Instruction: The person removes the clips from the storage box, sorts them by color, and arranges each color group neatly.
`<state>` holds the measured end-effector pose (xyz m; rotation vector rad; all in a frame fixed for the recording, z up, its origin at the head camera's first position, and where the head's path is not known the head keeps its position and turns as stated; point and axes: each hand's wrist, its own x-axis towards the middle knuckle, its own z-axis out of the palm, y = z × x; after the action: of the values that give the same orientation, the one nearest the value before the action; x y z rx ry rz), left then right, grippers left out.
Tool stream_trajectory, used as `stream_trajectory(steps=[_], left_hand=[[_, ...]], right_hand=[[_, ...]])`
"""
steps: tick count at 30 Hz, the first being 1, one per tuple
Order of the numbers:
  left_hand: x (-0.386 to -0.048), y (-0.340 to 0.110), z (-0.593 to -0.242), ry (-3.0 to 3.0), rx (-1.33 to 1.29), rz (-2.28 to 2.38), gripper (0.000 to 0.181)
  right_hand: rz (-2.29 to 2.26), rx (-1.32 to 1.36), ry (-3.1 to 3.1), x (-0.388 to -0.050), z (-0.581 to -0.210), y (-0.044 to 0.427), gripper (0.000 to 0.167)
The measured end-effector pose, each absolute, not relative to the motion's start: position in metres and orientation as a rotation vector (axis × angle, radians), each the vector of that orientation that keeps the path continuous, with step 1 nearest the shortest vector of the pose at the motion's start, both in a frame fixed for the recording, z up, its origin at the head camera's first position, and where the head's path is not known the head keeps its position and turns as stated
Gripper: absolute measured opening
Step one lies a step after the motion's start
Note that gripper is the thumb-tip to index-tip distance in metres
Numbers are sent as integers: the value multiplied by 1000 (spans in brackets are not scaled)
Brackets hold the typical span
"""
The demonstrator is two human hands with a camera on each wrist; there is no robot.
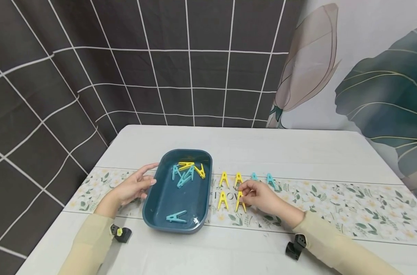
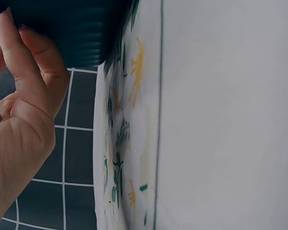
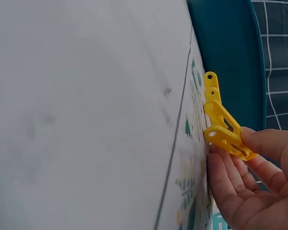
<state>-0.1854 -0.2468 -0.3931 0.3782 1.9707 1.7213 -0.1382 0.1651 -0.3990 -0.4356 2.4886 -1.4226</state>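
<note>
My right hand [image 1: 261,197] pinches a yellow clothespin [image 3: 230,141] between thumb and fingers, low over the patterned strip. Just left of it stands another yellow clothespin [image 1: 223,200]. Behind these are a yellow clothespin [image 1: 223,178] and one more, partly covered by the right hand. Two light-blue clothespins stand beyond that hand, one a blue clothespin [image 1: 271,180]. My left hand [image 1: 134,187] touches the left side of a dark teal bin [image 1: 175,228], its fingers loosely extended. Several yellow and blue clothespins lie in the bin, with a blue clothespin [image 1: 176,217] apart near its front.
A white table [image 1: 249,248] carries a floral strip [image 1: 332,210] across its middle. Dark cloth [image 1: 208,68] with white grid lines hangs behind and at the left. A leaf-printed cloth [image 1: 318,76] hangs at the back right.
</note>
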Motion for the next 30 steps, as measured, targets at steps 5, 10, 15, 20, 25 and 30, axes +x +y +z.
stream_trajectory(steps=[5,10,15,20,25,30], left_hand=[[-185,-246,-392,1963,376,1723,66],[-185,-247,-393,1956,364,1723,66],[-186,-247,-394,1953,368,1726,65],[-186,-248,-393,1950,383,1728,64],[-185,-248,-393,1937,393,1744,63],[-186,-248,-393,1938,389,1742,63]], right_hand=[[-1380,-442,2538,-139,-400,164,22],[-1330,-425,2566,-141,-402,163,20],[-1286,-418,2599,-140,-402,162,18],[-1246,-393,2643,-137,-400,161,16],[-1223,-368,2680,-135,-397,159,16],[-1212,-371,2709,-134,-390,155,15]])
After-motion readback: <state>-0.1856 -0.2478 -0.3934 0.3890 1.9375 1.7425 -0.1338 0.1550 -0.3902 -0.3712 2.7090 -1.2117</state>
